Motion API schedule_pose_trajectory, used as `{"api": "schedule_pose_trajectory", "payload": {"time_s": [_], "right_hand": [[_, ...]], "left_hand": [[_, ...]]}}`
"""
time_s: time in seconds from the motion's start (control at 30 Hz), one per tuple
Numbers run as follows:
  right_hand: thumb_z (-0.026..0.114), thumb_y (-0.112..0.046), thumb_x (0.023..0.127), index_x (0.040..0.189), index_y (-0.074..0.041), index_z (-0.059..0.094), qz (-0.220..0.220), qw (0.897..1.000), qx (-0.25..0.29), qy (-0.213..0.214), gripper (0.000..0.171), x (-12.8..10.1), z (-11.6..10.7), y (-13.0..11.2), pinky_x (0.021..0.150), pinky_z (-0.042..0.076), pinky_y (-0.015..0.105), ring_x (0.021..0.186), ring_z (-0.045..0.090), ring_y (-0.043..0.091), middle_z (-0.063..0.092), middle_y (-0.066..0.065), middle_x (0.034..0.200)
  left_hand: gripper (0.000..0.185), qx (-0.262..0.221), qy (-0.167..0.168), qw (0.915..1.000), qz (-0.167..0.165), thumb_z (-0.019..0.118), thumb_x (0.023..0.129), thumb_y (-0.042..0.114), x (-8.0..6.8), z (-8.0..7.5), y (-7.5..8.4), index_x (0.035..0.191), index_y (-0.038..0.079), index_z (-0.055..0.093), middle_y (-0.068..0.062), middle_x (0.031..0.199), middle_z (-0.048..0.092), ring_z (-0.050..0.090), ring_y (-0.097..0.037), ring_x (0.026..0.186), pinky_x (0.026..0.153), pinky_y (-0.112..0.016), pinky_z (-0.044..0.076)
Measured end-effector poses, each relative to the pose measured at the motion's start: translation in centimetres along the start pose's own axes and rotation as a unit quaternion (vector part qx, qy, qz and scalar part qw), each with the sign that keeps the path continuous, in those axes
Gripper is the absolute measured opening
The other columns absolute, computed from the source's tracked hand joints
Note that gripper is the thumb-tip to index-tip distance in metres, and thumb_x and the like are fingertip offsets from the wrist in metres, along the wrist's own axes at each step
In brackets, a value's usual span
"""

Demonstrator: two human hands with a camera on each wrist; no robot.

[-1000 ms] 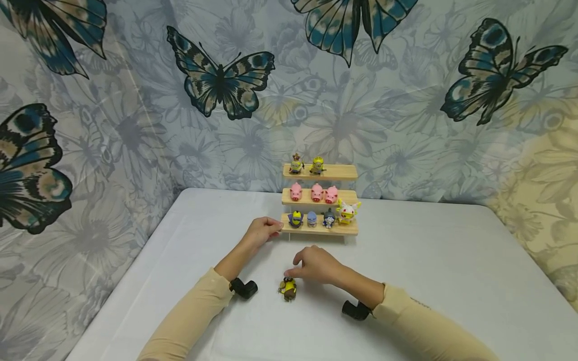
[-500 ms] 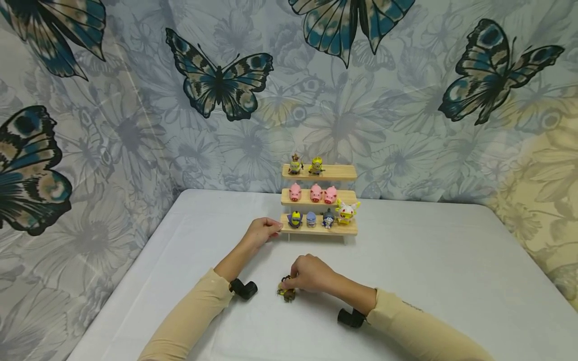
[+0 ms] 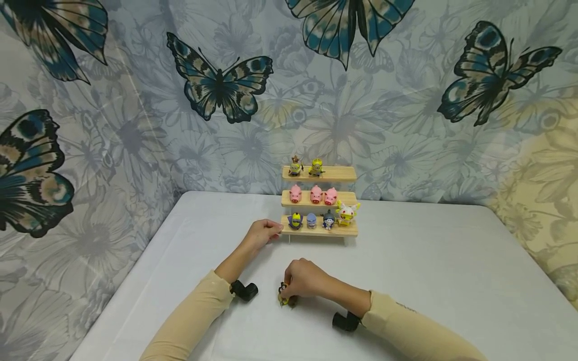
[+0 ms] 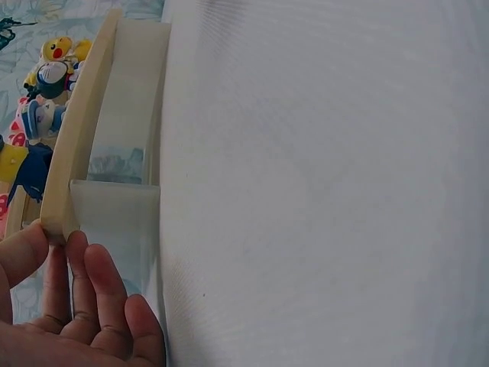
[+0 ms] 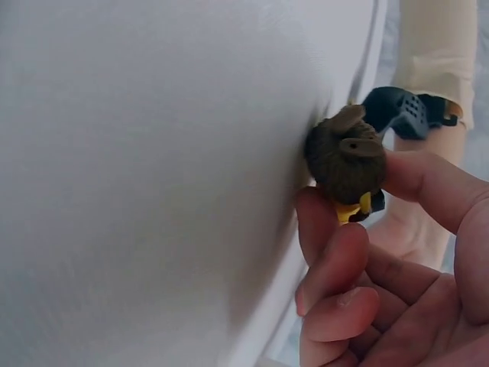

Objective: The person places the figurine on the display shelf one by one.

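My left hand (image 3: 262, 234) pinches the left end of the lowest board of a three-tier wooden display stand (image 3: 319, 232); in the left wrist view, the thumb and fingertips meet at the board's corner (image 4: 59, 218). With thumb and fingers, my right hand (image 3: 308, 279) pinches a small yellow-and-brown toy figurine (image 5: 348, 157) close over the white table in front of the stand. The right wrist view shows the figurine's brown, furry-textured part and two flat brown feet-like pieces, with a bit of yellow below. The fingers cover much of it in the head view.
Two yellow figurines (image 3: 316, 167) stand on the top board. Three pink pig figurines (image 3: 316, 194) are on the middle one. The bottom board carries several more, including a white-and-yellow horned one (image 3: 346, 214) at its right end. A butterfly-patterned cloth (image 3: 244, 150) hangs behind the table (image 3: 420, 260).
My right hand has come down and toward me onto the figurine and taken it between thumb and fingers; the figurine has turned slightly. My left hand stays at the stand's corner.
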State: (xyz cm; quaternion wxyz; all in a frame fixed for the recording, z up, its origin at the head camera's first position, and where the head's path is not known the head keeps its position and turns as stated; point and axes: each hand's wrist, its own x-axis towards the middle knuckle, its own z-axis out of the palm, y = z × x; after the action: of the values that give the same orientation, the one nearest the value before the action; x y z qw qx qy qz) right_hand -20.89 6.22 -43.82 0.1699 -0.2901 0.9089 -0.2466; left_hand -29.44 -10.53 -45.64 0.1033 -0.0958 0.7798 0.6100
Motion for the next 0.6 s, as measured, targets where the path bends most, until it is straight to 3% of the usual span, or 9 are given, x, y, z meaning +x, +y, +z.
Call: {"api": "schedule_pose_trajectory", "payload": {"time_s": [0.2, 0.4, 0.6], "right_hand": [[0.083, -0.021, 0.073, 0.076, -0.010, 0.072, -0.006, 1.000, 0.019, -0.009, 0.017, -0.4, -0.6, 0.2, 0.058, 0.040, 0.024, 0.062, 0.051, 0.008, 0.062, -0.005, 0.063], [0.079, -0.014, 0.076, 0.096, -0.011, 0.074, -0.032, 0.999, 0.036, -0.014, 0.021, -0.5, -1.0, 0.6, 0.062, 0.040, 0.024, 0.059, 0.053, 0.005, 0.064, -0.005, 0.064], [0.073, -0.006, 0.076, 0.095, -0.010, 0.076, -0.052, 0.997, 0.043, -0.026, 0.020, -0.7, -1.1, 0.9, 0.057, 0.036, 0.021, 0.053, 0.048, 0.004, 0.061, -0.004, 0.059]], "left_hand": [[0.022, -0.001, -0.003, 1.0000, 0.001, 0.066, 0.094, 0.024, -0.1, 0.1, -0.1, 0.104, 0.005, 0.066, -0.003, 0.094, 0.069, 0.060, -0.011, 0.079, 0.070, -0.025, 0.046], [0.023, 0.004, -0.001, 1.0000, 0.005, 0.066, 0.094, 0.024, -0.4, 0.0, 0.2, 0.104, 0.004, 0.066, -0.003, 0.094, 0.069, 0.061, -0.011, 0.079, 0.071, -0.025, 0.046], [0.022, 0.006, -0.003, 1.0000, 0.006, 0.066, 0.094, 0.024, -0.4, 0.0, 0.3, 0.104, 0.005, 0.066, -0.003, 0.094, 0.070, 0.062, -0.011, 0.079, 0.070, -0.025, 0.046]]}}
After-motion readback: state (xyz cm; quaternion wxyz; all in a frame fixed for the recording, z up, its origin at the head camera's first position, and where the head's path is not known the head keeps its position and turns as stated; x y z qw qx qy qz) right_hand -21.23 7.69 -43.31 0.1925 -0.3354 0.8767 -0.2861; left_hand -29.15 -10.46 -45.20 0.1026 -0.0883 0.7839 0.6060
